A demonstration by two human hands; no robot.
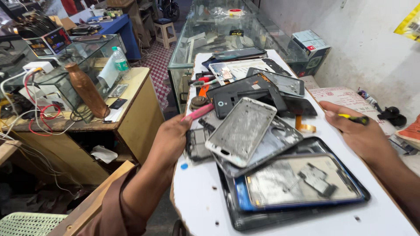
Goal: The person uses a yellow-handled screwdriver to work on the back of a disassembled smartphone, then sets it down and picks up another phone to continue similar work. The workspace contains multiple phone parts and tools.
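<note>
From my feed: left hand (173,137) is closed round a pink tool (199,112) — handle pinched, tip poking up-right past the fingers. Right hand (358,131) is curled on a yellow-and-black tool (353,118), looks like a small driver; can't tell how tight.

Both sit either side of the heap of phone parts on the white bench (197,201). Top of the heap, just beside the left hand, is a silver phone frame (240,131), tilted, resting on other frames. I'd judge it light, stiff, thin metal w/ sharp edges and prob. slippery — best held by the long side rails, not the middle. The blue-rimmed phone (302,185) below it shows bare internals, so fragile imo.

Packages & paper: grey-and-white box w/ a red mark (311,46) against the wall at the far right; open pinkish printed book (350,100) under the right hand; yellow sign (409,22) on the wall, top right corner.
</note>
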